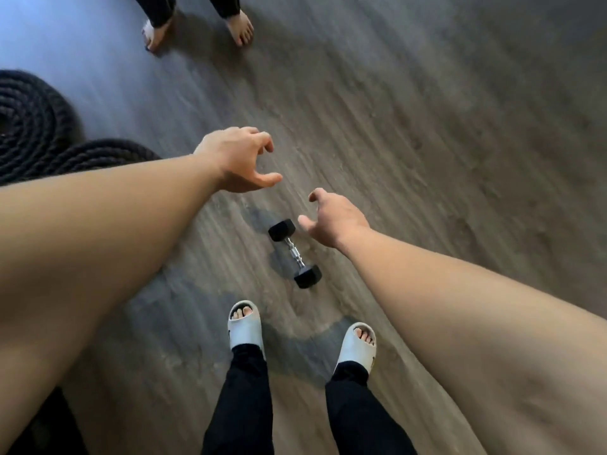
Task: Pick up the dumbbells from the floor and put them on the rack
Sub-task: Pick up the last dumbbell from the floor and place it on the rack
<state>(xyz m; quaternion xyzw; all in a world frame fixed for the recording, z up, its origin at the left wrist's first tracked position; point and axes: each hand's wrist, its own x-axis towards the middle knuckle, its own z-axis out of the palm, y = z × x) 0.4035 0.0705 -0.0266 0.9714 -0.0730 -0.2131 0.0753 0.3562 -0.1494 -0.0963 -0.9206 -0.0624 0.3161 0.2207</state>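
I see the dumbbell (294, 253) on the floor (427, 126), at 12 o'clock from my feet. Left grip (235, 159) and right grip (335, 221) hover spread, empty. It looks small, rigid, rubber-headed; I'd grab the knurled bar.

Both my hands reach down over a dumbbell on the floor.

My left hand (235, 159) and right hand (335, 221) are spread, holding nothing, above the black hex dumbbell (294, 253) lying on the grey wood-look floor (427, 142) ahead of my white slides (246, 326); coiled battle rope (39, 126) lies left.
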